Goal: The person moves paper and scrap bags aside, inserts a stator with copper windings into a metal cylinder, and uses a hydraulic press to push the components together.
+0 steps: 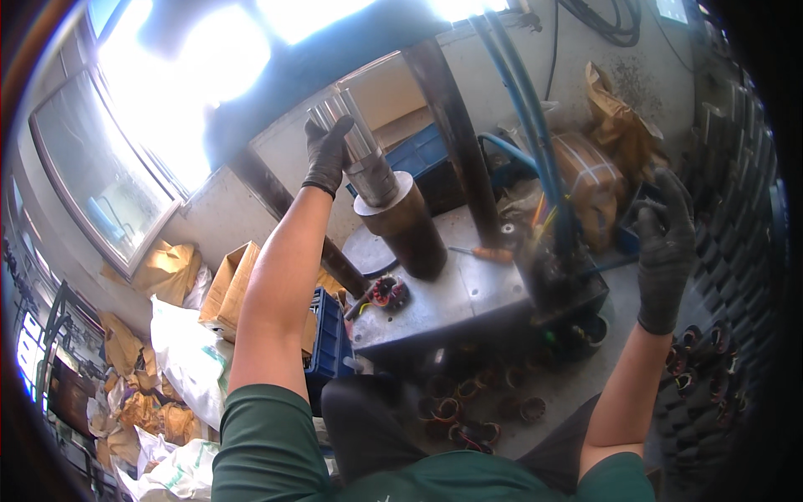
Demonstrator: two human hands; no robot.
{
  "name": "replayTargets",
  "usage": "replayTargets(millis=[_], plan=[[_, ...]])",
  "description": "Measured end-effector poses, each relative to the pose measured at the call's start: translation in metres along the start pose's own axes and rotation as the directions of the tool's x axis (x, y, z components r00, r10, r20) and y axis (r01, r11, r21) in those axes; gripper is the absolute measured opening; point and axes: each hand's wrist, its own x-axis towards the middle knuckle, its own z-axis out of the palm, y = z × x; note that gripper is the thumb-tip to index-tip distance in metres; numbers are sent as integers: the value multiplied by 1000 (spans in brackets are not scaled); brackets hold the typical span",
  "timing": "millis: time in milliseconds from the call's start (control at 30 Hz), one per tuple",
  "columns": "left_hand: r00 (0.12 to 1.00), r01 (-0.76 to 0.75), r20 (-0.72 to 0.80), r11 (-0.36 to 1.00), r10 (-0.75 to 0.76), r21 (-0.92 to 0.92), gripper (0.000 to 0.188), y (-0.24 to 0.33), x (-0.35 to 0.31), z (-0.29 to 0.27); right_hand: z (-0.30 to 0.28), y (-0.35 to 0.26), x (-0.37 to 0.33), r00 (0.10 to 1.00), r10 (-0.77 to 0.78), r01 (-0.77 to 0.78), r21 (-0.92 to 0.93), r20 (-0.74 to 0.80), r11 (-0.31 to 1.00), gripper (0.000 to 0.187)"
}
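My left hand (326, 155), in a dark glove, is closed around the side of a shiny ribbed metal cylinder (355, 127). Its thumb shows in front, while the other fingers are partly hidden. The cylinder stands tilted in view on a thick round metal post (406, 226), which rests on the press's metal table (468, 289). Off to the right, my gloved right hand (667, 247) is raised with its fingers bent and apart, and nothing shows between them. A small wound motor stator (389, 293) with red and yellow wires lies on the table, left of the post.
Dark steel columns (456, 142) rise beside the post. An orange-handled screwdriver (489, 253) lies on the table's right. Blue hoses (527, 125) hang there. Several stators (447, 410) sit below the table. A blue crate (329, 335) and white sacks (188, 343) are at left; stacked dark parts (728, 251) at right.
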Motion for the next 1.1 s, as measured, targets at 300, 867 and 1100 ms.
replayTargets(millis=[300, 867, 1100], plan=[[995, -44, -82, 986, 58, 163, 70, -2, -9, 5, -12, -9, -5, 985, 89, -81, -55, 151, 995, 38], [977, 171, -147, 977, -152, 126, 72, -60, -83, -7, -94, -58, -37, 182, 245, 658, -303, 952, 689, 21], [976, 217, 0, 973, -217, -83, 73, -61, -88, 7, -122, -75, -85, 107, 312, 623, -308, 944, 719, 20]])
